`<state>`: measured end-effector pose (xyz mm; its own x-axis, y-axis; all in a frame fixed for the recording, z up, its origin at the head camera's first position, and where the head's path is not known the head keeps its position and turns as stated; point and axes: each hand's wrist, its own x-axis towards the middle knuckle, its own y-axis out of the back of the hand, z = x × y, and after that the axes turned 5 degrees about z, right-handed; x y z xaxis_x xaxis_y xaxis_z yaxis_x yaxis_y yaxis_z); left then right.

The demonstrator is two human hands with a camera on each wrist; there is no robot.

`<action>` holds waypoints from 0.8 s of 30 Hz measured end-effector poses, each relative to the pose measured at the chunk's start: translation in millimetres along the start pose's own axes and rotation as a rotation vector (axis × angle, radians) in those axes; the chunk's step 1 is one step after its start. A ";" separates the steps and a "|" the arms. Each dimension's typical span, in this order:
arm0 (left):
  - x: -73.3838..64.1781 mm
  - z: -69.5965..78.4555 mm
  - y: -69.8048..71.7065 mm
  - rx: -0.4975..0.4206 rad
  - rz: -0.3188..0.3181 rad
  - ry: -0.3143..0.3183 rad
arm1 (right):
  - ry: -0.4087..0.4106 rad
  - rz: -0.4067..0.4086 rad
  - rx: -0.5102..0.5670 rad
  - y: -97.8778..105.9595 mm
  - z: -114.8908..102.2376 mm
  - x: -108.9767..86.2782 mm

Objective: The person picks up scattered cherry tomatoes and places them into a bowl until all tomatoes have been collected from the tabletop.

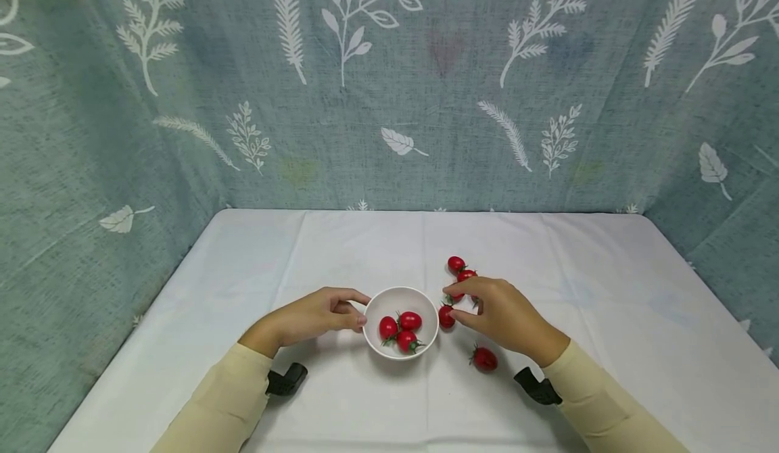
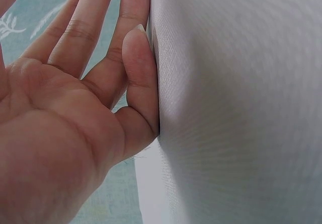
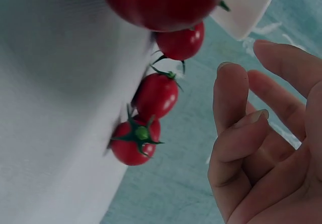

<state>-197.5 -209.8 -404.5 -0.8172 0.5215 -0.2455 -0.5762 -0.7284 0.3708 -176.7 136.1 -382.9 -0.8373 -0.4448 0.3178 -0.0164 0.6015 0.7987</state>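
A white bowl holds three cherry tomatoes with green stems. On its left side my left hand grips the rim between thumb and fingers; a bit of the bowl's wall shows at the top of the left wrist view. My right hand hovers to the right of the bowl, thumb and index finger spread apart around a cherry tomato beside the rim. In the right wrist view nothing is between its bent fingers.
Several more cherry tomatoes lie in a loose row behind and partly under the right hand. A single tomato rests nearer, below the right palm. White cloth covers the table; a leaf-patterned curtain hangs around its back and sides.
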 end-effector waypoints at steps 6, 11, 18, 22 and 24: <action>-1.1 2.7 -1.0 0.000 0.000 0.005 | -0.029 -0.043 -0.010 -6.7 3.9 0.8; -1.5 3.0 -1.2 0.001 0.002 0.008 | -0.051 -0.072 -0.043 -11.1 5.7 0.5; -1.4 2.7 -1.3 -0.006 0.003 0.011 | -0.080 -0.108 -0.065 -14.1 8.6 0.5; -1.0 2.3 -1.5 -0.009 0.000 0.011 | -0.081 -0.123 -0.062 -16.0 9.4 0.2; -1.0 2.5 -1.6 -0.006 -0.001 0.011 | -0.078 -0.130 -0.063 -16.9 9.4 -0.3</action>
<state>-195.7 -208.1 -402.6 -0.8167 0.5172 -0.2561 -0.5771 -0.7306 0.3648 -181.4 132.3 -401.3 -0.8704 -0.4616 0.1713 -0.0950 0.4988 0.8615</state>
